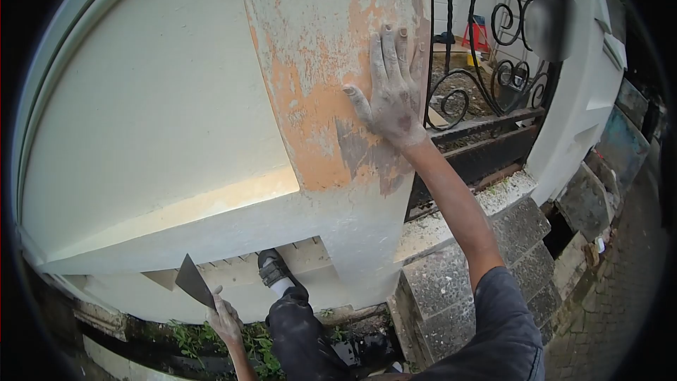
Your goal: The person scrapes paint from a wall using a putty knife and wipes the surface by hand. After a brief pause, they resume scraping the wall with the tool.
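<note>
Dusty with powder, my right hand lies flat against the wall pillar, its fingers stretched upward and thumb spread to the left. The pillar's paint is partly stripped there, with peach and grey patches showing among the remaining pale paint. Lower left, my left hand is closed around a putty knife, whose broad dark blade points up and to the left. The knife is held in front of the lower wall, and its handle is mostly hidden in my fingers.
A black wrought-iron gate stands right of the pillar. Stone-chip steps lie below it. My shoe rests on a wall ledge. Underneath runs a ditch with green weeds. Concrete slabs lean at the right beside the paved road.
</note>
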A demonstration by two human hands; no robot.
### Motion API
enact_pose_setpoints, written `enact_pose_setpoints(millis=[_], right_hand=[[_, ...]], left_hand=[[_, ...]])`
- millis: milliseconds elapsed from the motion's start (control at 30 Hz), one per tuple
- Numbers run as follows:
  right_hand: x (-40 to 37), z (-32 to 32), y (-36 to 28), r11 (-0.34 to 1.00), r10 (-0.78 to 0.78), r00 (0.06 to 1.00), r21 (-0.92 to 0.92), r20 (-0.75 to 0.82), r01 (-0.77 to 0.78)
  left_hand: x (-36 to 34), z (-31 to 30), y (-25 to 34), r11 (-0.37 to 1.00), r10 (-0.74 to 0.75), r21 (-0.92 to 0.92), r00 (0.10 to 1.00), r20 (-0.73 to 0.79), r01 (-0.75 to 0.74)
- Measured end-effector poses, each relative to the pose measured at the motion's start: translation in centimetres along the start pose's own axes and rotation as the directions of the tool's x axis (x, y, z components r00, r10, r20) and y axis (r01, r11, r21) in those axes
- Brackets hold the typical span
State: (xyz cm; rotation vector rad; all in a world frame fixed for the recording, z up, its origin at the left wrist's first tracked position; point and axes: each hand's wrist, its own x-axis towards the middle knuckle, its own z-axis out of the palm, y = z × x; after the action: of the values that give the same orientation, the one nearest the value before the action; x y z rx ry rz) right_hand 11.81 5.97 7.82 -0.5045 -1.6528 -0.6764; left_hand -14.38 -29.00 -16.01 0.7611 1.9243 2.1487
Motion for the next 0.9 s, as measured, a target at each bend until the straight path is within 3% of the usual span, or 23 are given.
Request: enact_pose_setpoints(millis=[100, 133, 200, 233, 267, 300, 333, 367, 400, 433, 467, 533, 567, 633, 667, 733, 833, 900], right_hand=[[-7.0, -1.1, -2.4, 0.975, 0.051, 0.987, 0.206, 0.154, -0.082], [-9.9, -2.2, -3.9, 0.943, 0.071, 0.970, 0.302, 0.233, -0.141], [-15.1, -5.3, -7.7, 0.764, 0.181, 0.914, 0.533, 0.364, -0.364], [-17.8, -6.8, -9.8, 0.401, 0.282, 0.753, 0.640, 0.595, -0.655], [-19.6, -8.0, -11.8, 0.056, 0.337, 0.625, 0.647, 0.705, -0.760], [-20.3, -9.1, -13.4, -0.299, 0.329, 0.483, 0.574, 0.812, -0.762], [-20.8, -10.0, -14.3, -0.433, 0.339, 0.472, 0.580, 0.814, -0.690], [-21.0, -10.8, -14.9, -0.556, 0.348, 0.460, 0.575, 0.817, -0.600], [-20.8, -11.5, -15.2, -0.666, 0.356, 0.448, 0.559, 0.820, -0.494], [-20.2, -12.4, -15.2, -0.623, 0.371, 0.441, 0.571, 0.817, -0.535], [-19.5, -13.4, -14.9, -0.577, 0.388, 0.436, 0.583, 0.812, -0.572], [-19.9, -14.4, -14.0, -0.498, 0.401, 0.413, 0.573, 0.818, -0.651], [-20.8, -14.9, -13.6, -0.466, 0.398, 0.390, 0.549, 0.830, -0.693], [-21.6, -15.7, -13.3, -0.456, 0.435, 0.331, 0.522, 0.837, -0.720], [-21.7, -16.0, -13.2, -0.473, 0.472, 0.299, 0.524, 0.829, -0.708], [-22.3, -16.4, -12.6, -0.477, 0.555, 0.240, 0.541, 0.796, -0.692], [-21.8, -16.3, -11.4, -0.369, 0.677, 0.156, 0.516, 0.719, -0.773], [-21.3, -15.7, -10.4, -0.346, 0.699, 0.156, 0.520, 0.698, -0.781]], left_hand=[[0.8, 6.5, 7.2, 0.991, 0.077, -0.128, 0.964, 0.253, -0.046], [1.0, 8.4, 8.2, 0.969, 0.145, -0.243, 0.914, 0.380, -0.053], [0.2, 12.9, 10.2, 0.932, 0.275, -0.351, 0.813, 0.513, -0.094], [-0.2, 14.7, 11.0, 0.952, 0.302, -0.226, 0.764, 0.570, -0.208], [-0.7, 16.1, 12.6, 0.953, 0.274, -0.092, 0.689, 0.671, -0.289], [-1.0, 18.0, 13.0, 0.933, 0.319, -0.125, 0.612, 0.724, -0.338], [-1.5, 19.5, 13.2, 0.910, 0.357, -0.161, 0.527, 0.771, -0.381], [-2.0, 20.4, 13.5, 0.925, 0.243, -0.054, 0.477, 0.845, -0.376], [-2.7, 21.2, 13.3, 0.912, 0.231, -0.041, 0.430, 0.873, -0.407], [-3.4, 22.0, 13.2, 0.898, 0.219, -0.032, 0.382, 0.898, -0.439], [-4.1, 23.0, 12.2, 0.859, 0.315, -0.118, 0.333, 0.888, -0.497], [-5.1, 24.2, 11.2, 0.851, 0.311, -0.156, 0.243, 0.919, -0.501], [-5.5, 24.5, 11.0, 0.886, 0.209, -0.099, 0.201, 0.957, -0.452], [-5.8, 25.0, 9.7, 0.853, 0.235, -0.130, 0.150, 0.960, -0.505], [-5.5, 25.8, 8.5, 0.770, 0.366, -0.219, 0.134, 0.921, -0.599], [-5.1, 26.0, 11.3, 0.639, 0.387, -0.198, 0.088, 0.918, -0.744], [-2.6, 26.1, 13.0, 0.401, 0.567, -0.174, 0.095, 0.819, -0.899], [-1.3, 26.5, 13.4, 0.168, 0.744, -0.176, 0.007, 0.668, -0.970]])
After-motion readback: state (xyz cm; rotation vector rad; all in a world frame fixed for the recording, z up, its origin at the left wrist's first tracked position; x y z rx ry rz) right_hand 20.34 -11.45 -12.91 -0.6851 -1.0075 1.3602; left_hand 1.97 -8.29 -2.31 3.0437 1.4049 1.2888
